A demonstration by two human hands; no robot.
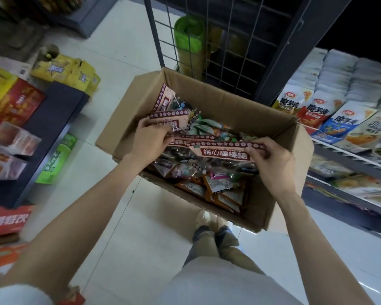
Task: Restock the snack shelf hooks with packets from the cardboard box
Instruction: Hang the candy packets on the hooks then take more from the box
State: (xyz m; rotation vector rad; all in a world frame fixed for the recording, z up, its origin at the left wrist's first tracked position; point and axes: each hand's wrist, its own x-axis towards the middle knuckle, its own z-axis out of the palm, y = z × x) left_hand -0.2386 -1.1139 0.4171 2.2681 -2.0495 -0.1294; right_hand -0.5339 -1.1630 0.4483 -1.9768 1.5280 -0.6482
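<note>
In the head view, the person stands over the open cardboard box (279,142), which sits on the tiled floor just beside the wire rack (229,51). Both hands are inside the box, so the step in hand looks like picking packets out, before any hanging is done.

The left hand (150,139) pinches the card header of one lollipop packet (169,123), and its fingers are curled on the paper strip. The right hand (271,159) pinches the right end of the header of another lollipop packet (224,151), thumb and fingers closed on it. Both packets are at the top of the pile, above many other mixed packets in the box.

I judge that the next move needs the packets lifted free of the pile without dragging others, then turned so the hole in the header can meet a hook. The headers are thin card, so a pull from one corner may bend them.

Some things I cannot make out. No hooks are visible here; the wire rack shows only its grid. The hanging holes on the headers are not clear. The far bottom of the box is covered by packets, and the shelf (350,155) at the right is cut off by the edge.
</note>
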